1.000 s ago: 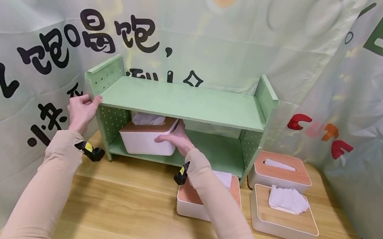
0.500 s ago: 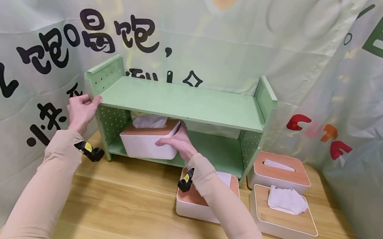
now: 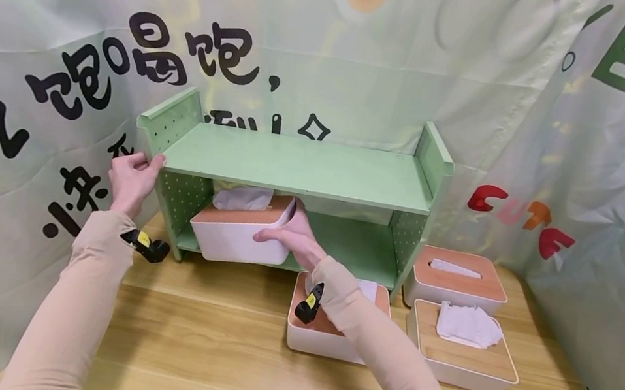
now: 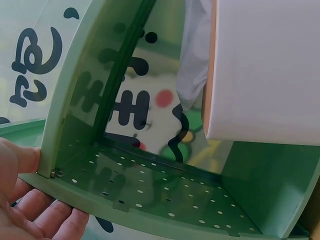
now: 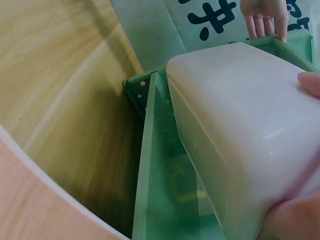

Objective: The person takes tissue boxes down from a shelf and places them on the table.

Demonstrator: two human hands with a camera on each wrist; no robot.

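A white tissue box (image 3: pixel 239 242) with a wooden lid and a tissue poking out of it is in the lower tier of the green shelf (image 3: pixel 298 165), tilted, its front sticking out past the shelf's edge. My right hand (image 3: pixel 297 232) grips the box by its right end, thumb on the front face. In the right wrist view, the box's underside appears raised off the shelf floor. At the left, my left hand (image 3: pixel 132 183) holds the shelf's side panel (image 4: pixel 62 95), thumb on one side and fingers on the other.
Three more tissue boxes stand on the wooden table (image 3: pixel 197 351): one box (image 3: pixel 322 343) under my right forearm, another box (image 3: pixel 467 367) at the front right, and a third box (image 3: pixel 457 283) behind it. A printed curtain (image 3: pixel 400 68) hangs behind the shelf.
My right hand has drawn the tissue box forward, so more of it sticks out of the lower tier. The right forearm has pulled back toward me. My left hand stays on the shelf.
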